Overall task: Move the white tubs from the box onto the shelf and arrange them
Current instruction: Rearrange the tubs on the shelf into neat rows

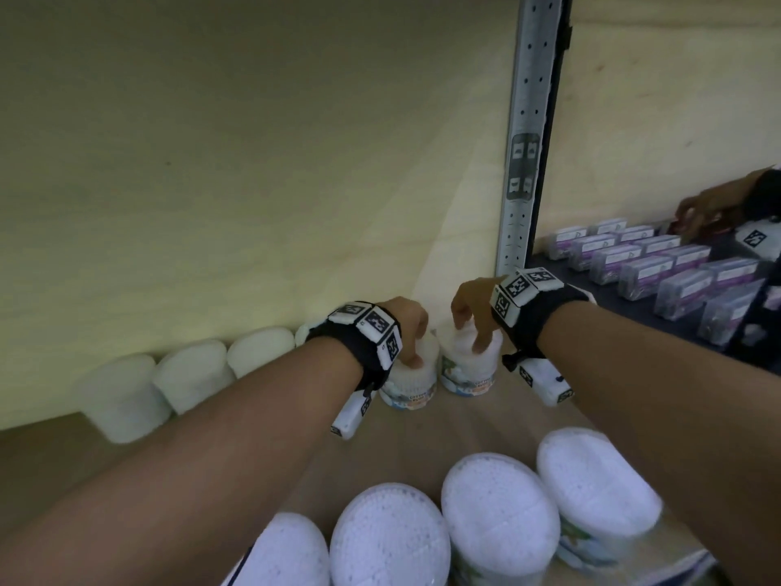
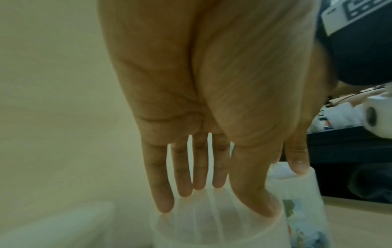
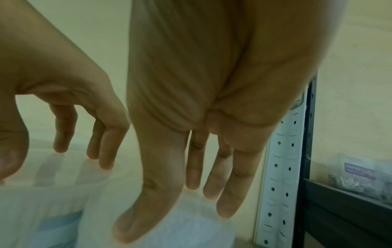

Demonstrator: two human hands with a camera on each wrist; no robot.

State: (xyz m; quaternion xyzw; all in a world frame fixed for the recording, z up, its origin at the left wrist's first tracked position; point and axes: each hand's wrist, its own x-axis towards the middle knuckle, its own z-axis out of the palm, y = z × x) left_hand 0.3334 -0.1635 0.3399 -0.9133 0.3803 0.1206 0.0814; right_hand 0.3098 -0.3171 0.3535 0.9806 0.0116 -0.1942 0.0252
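Two white tubs with blue-printed labels stand side by side at the back of the wooden shelf (image 1: 422,429). My left hand (image 1: 416,344) reaches down over the left tub (image 1: 408,380), with its fingers on the far rim and its thumb on the near rim; the left wrist view shows the fingertips (image 2: 163,204) on that tub's (image 2: 212,233) top edge. My right hand (image 1: 469,332) holds the right tub (image 1: 467,372) the same way from above. In the right wrist view its thumb and fingers (image 3: 227,206) straddle the blurred tub (image 3: 191,233).
Three more white tubs (image 1: 194,374) line the back wall to the left. Several tubs (image 1: 498,505) stand close together below my arms. A perforated metal post (image 1: 524,141) borders the bay on the right. Beyond it lie clear purple-labelled boxes (image 1: 659,268) and another person's hand (image 1: 710,209).
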